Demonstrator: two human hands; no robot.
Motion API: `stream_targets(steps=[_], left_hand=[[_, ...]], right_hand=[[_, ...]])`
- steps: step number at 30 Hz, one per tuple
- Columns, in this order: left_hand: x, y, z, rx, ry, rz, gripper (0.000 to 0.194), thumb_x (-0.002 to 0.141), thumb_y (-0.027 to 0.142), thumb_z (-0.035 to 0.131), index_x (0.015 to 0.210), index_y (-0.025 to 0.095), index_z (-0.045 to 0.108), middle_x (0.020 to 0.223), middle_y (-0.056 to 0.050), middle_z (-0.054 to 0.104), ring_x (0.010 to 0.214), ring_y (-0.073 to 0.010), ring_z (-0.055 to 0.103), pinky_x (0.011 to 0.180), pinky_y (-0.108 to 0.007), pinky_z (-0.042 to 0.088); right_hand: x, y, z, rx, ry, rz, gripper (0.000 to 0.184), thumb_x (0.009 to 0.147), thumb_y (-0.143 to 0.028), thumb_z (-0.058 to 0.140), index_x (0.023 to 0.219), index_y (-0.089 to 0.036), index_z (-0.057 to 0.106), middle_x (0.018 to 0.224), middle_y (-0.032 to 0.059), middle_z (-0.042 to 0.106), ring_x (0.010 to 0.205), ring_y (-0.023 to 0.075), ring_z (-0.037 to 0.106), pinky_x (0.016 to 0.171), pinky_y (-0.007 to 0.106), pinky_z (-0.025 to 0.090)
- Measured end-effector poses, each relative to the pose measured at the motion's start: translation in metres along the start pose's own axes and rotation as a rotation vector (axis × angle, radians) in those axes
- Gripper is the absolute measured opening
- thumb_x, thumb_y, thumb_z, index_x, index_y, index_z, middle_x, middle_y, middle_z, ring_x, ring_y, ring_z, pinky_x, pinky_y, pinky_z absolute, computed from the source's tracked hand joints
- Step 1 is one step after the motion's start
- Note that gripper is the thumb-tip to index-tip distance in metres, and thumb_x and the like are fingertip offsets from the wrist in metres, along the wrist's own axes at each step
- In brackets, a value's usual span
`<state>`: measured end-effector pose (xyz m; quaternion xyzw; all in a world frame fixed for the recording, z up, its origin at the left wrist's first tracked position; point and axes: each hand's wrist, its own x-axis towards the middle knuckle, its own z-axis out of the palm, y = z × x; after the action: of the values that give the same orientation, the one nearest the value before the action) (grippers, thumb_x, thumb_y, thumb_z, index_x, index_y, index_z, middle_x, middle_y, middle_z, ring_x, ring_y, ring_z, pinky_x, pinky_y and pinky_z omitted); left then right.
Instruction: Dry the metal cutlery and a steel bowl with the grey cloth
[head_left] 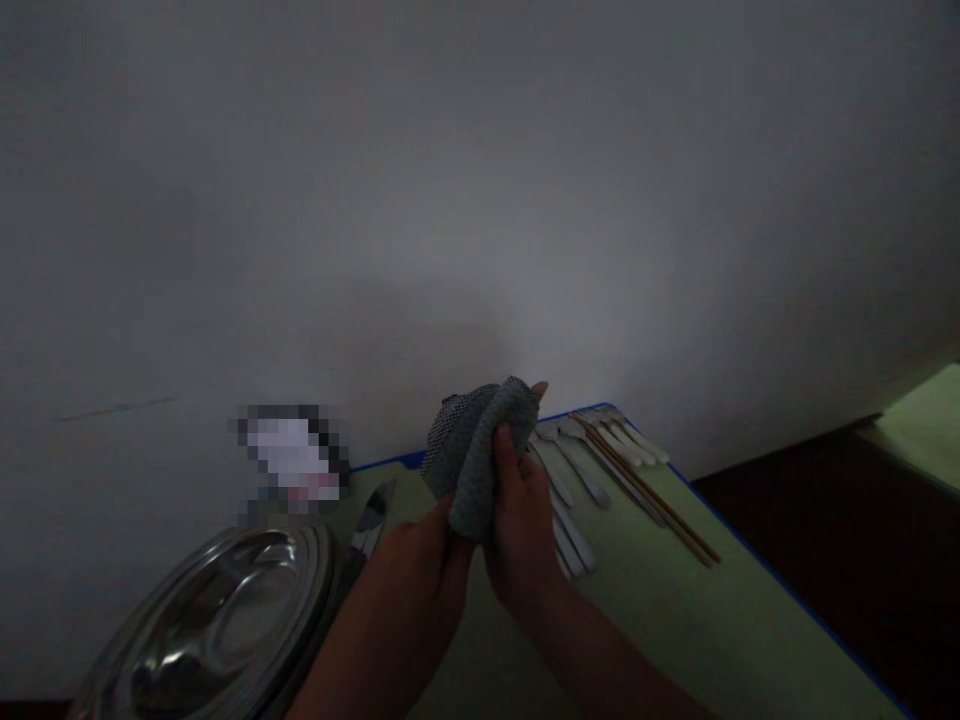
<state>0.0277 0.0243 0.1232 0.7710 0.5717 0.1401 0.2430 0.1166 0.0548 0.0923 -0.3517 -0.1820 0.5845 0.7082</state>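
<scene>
**Both hands clamped on a grey cloth above the worktop**

The fingers of the right hand [525,520] are closed on a bunched grey cloth [476,460], the thumb lying up along its folds. The fingers of the left hand [424,565] are clamped on the cloth's lower end, close beside the right hand. A checked dark-and-white part of the cloth shows at its upper left, and a small pale brownish tip [541,389] pokes out at its upper right; what it belongs to is unclear.

The cloth is held over a pale green, blue-edged worktop [675,620]. Just right of the cloth lies metal cutlery [581,475], with more handles [574,540] below, partly hidden by the right hand. Further right are two brown chopsticks [651,491], laid slantwise, and beyond them a group of pale-handled cutlery [637,443].

Left of the cloth is a flat metal blade [373,512], and farther left a shiny metal dish [251,605] with moulded hollows. Above the dish, a pixelated patch [292,455] hides some object. Behind the cloth rises a grey wall [480,200].
</scene>
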Motion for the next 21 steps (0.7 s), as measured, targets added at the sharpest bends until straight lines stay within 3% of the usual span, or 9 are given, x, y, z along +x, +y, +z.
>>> stream_targets(steps=[5, 9, 13, 16, 18, 21], left_hand=[[-0.004, -0.005, 0.003, -0.039, -0.081, 0.023, 0.033, 0.09, 0.035, 0.027, 0.102, 0.023, 0.055, 0.087, -0.008, 0.07, 0.079, -0.0249, 0.066, 0.067, -0.034, 0.046], [-0.011, -0.01, -0.001, 0.013, -0.195, 0.049, 0.03, 0.09, 0.04, 0.032, 0.104, 0.026, 0.055, 0.084, -0.005, 0.07, 0.077, -0.0235, 0.067, 0.067, -0.032, 0.048], [-0.015, -0.012, -0.012, -0.053, -0.162, 0.101, 0.033, 0.09, 0.039, 0.036, 0.119, 0.032, 0.049, 0.101, -0.002, 0.069, 0.091, -0.0206, 0.065, 0.077, -0.03, 0.049], [-0.019, -0.016, -0.019, -0.103, -0.147, 0.118, 0.04, 0.089, 0.039, 0.037, 0.129, 0.036, 0.041, 0.095, 0.0, 0.07, 0.083, -0.0174, 0.066, 0.074, -0.026, 0.051], [-0.025, -0.021, -0.021, -0.106, -0.156, 0.119, 0.036, 0.088, 0.042, 0.039, 0.123, 0.038, 0.05, 0.087, 0.002, 0.07, 0.075, -0.0158, 0.066, 0.069, -0.024, 0.052], [-0.035, -0.028, -0.024, -0.115, -0.156, 0.133, 0.028, 0.084, 0.044, 0.048, 0.107, 0.038, 0.062, 0.09, 0.001, 0.07, 0.078, -0.0164, 0.066, 0.071, -0.024, 0.053]], right_hand=[[0.007, -0.008, -0.004, -0.009, 0.057, 0.012, 0.04, 0.072, -0.054, 0.059, 0.085, -0.016, 0.065, 0.084, 0.0042, 0.071, 0.08, 0.0177, 0.065, 0.068, 0.027, 0.05], [0.02, -0.019, -0.014, 0.123, 0.09, -0.017, 0.035, 0.075, -0.048, 0.058, 0.096, -0.02, 0.066, 0.099, 0.0031, 0.07, 0.091, 0.0167, 0.065, 0.079, 0.029, 0.051], [0.031, -0.028, -0.024, 0.206, 0.068, -0.069, 0.035, 0.079, -0.046, 0.054, 0.102, -0.022, 0.065, 0.101, 0.0029, 0.07, 0.096, 0.0159, 0.064, 0.087, 0.032, 0.048], [0.034, -0.037, -0.024, 0.222, 0.054, -0.086, 0.033, 0.082, -0.045, 0.049, 0.1, -0.023, 0.066, 0.099, 0.0021, 0.071, 0.097, 0.0146, 0.063, 0.091, 0.032, 0.047], [0.033, -0.042, -0.023, 0.243, 0.071, -0.067, 0.031, 0.085, -0.042, 0.046, 0.099, -0.022, 0.066, 0.097, 0.0017, 0.071, 0.095, 0.0141, 0.064, 0.091, 0.032, 0.047], [0.031, -0.046, -0.02, 0.284, 0.121, -0.005, 0.031, 0.088, -0.038, 0.042, 0.097, -0.022, 0.067, 0.087, 0.0019, 0.073, 0.091, 0.0148, 0.065, 0.088, 0.033, 0.049]])
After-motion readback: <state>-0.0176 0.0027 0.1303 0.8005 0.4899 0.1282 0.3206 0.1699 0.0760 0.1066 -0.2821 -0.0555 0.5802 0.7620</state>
